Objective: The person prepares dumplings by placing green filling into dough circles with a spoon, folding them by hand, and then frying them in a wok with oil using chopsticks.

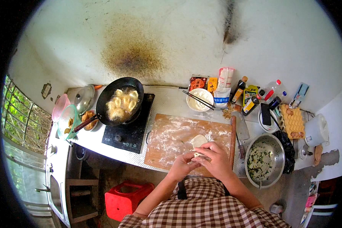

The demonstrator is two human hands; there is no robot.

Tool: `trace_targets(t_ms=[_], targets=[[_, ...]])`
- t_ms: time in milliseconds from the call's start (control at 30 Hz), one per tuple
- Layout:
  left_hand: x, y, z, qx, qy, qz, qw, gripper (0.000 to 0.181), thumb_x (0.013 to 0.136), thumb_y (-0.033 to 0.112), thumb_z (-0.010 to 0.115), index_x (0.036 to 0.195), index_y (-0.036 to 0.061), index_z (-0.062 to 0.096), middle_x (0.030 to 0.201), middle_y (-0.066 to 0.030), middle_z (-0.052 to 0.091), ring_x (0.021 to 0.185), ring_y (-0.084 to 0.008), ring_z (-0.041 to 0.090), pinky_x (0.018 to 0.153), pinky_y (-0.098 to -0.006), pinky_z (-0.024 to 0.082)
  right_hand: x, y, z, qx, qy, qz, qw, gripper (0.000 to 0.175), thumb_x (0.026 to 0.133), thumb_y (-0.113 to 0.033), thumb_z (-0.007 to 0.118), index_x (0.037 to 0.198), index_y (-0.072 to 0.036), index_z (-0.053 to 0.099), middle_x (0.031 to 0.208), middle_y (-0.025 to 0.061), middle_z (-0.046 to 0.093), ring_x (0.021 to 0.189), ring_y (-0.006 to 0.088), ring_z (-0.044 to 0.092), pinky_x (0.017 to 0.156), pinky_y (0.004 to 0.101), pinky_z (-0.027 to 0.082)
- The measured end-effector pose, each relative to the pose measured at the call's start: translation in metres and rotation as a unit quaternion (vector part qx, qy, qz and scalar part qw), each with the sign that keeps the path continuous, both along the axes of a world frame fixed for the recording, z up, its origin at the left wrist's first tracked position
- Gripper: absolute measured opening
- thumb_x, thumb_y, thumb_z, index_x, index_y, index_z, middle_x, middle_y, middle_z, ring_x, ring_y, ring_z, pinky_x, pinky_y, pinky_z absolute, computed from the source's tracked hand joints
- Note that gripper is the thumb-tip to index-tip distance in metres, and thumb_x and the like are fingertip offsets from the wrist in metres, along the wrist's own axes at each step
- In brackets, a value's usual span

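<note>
Between the fingers of my left hand [183, 166] and my right hand [215, 159] is a small piece of pale dough [198, 155], pinched from both sides and mostly covered by the fingers. Both hands are over the front part of a floured wooden board [171, 136]. A flat round dough wrapper [199, 140] lies on the board just beyond them. Along the board's right edge rests a wooden rolling pin [232, 139]. To the right of my hands stands a steel bowl [279, 162] with chopped green filling [259, 159] spread over its bottom.
At left, a wok [101, 102] with golden pieces frying in oil [122, 104] sits on an induction cooker [125, 139]. Chopsticks [198, 100] lie across a flour bowl [199, 108]. A cleaver [242, 125], bottles [239, 88] and an egg tray [293, 121] stand at right.
</note>
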State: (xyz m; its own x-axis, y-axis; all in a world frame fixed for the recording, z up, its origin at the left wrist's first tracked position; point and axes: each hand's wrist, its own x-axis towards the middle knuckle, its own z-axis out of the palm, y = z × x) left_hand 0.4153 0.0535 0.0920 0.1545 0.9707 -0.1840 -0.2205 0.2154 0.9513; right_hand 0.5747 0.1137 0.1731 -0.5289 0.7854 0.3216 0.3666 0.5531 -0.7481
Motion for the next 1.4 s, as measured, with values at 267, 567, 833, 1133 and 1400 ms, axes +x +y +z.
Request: trace_targets(t_ms=[267,567,833,1133,1400], targets=[[-0.01,-0.007,0.003,-0.021,0.018,-0.002,1.0,0.03,0.087,0.004,0.069,0.116,0.0027,0.065,0.099,0.0035,0.065,0.088,-0.0047,0.055,0.078,-0.0241,0.046,-0.012,-0.001,-0.024,0.015,-0.021,0.014,1.0,0.012,0.078,-0.01,0.073,0.09,-0.007,0.073,0.085,0.0069,0.06,0.086,0.0246,0.059,0.074,0.0356,0.05],[-0.041,-0.013,0.0,-0.074,-0.017,-0.031,0.997,0.031,0.09,0.011,0.069,0.119,0.0021,0.063,0.104,0.0004,0.066,0.093,-0.0056,0.058,0.082,-0.0232,0.047,-0.038,-0.01,-0.04,-0.044,0.008,-0.025,0.999,0.017,0.085,-0.012,0.068,0.1,-0.006,0.071,0.095,0.0105,0.064,0.093,0.0267,0.06,0.079,0.0361,0.05],[-0.078,-0.02,-0.006,-0.169,-0.2,0.042,0.964,0.033,0.093,0.014,0.066,0.123,0.0011,0.06,0.113,-0.0034,0.065,0.101,-0.0115,0.062,0.088,-0.028,0.05,-0.057,-0.02,-0.067,-0.321,0.146,-0.065,0.934,0.029,0.094,-0.019,0.063,0.118,-0.003,0.066,0.115,0.0114,0.065,0.105,0.0199,0.062,0.092,0.0312,0.048],[-0.088,-0.02,-0.019,-0.129,-0.099,-0.039,0.986,0.03,0.092,0.013,0.066,0.118,-0.0004,0.062,0.108,-0.0037,0.067,0.095,-0.0109,0.063,0.084,-0.0268,0.051,-0.077,-0.041,-0.09,-0.281,0.113,-0.162,0.939,0.022,0.091,-0.014,0.067,0.108,0.0,0.07,0.105,0.0071,0.068,0.094,0.0129,0.062,0.083,0.0272,0.048],[-0.084,-0.021,-0.042,-0.211,-0.22,0.019,0.952,0.03,0.092,0.011,0.064,0.12,-0.0004,0.057,0.114,-0.0075,0.064,0.1,-0.0184,0.064,0.088,-0.0343,0.052,-0.08,-0.047,-0.114,-0.359,0.22,-0.171,0.891,0.029,0.092,-0.025,0.067,0.101,0.001,0.071,0.102,0.0096,0.07,0.09,0.0157,0.065,0.079,0.0289,0.05]])
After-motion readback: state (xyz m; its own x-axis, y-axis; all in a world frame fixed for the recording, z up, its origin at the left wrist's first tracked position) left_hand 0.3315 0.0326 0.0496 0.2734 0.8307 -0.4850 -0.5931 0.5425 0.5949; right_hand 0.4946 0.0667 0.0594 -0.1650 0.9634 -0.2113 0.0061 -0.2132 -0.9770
